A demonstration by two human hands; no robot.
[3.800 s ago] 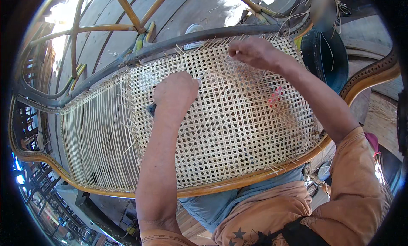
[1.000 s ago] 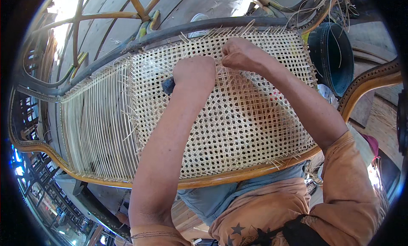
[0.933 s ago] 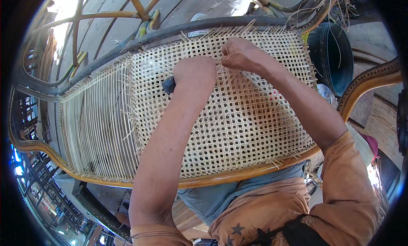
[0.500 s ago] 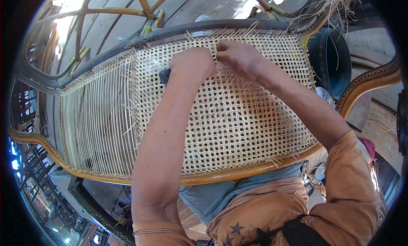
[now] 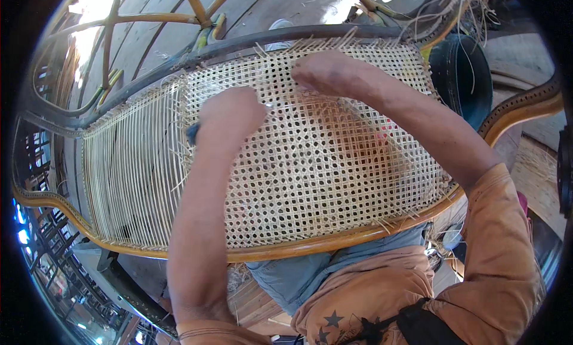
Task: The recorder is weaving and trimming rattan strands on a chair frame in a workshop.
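Note:
A woven cane panel (image 5: 310,178) stretches across a curved wooden frame (image 5: 286,248) in front of me. My left hand (image 5: 233,112) is closed in a fist above the panel's left-centre part. From the fist's near side sticks the dark handle (image 5: 192,133) of a small tool, and a bright tip shows on the other side; its exact kind is hidden. Near the panel's far edge, my right hand (image 5: 322,73) is bent down over the weave with its fingers curled. Whatever its fingers pinch is hidden beneath the hand. Left of the close weave run single parallel cane strands (image 5: 137,172).
Loose cane ends stick up along the frame's dark far rail (image 5: 250,44). A dark bucket (image 5: 465,88) stands beyond the panel's right end, below a tangle of cane strips (image 5: 465,11). Bamboo-like poles (image 5: 155,17) cross at the far left over a plank floor.
My left hand has moved left and nearer to me, away from the right hand, with the dark-handled tool in it. My right hand has shifted slightly left.

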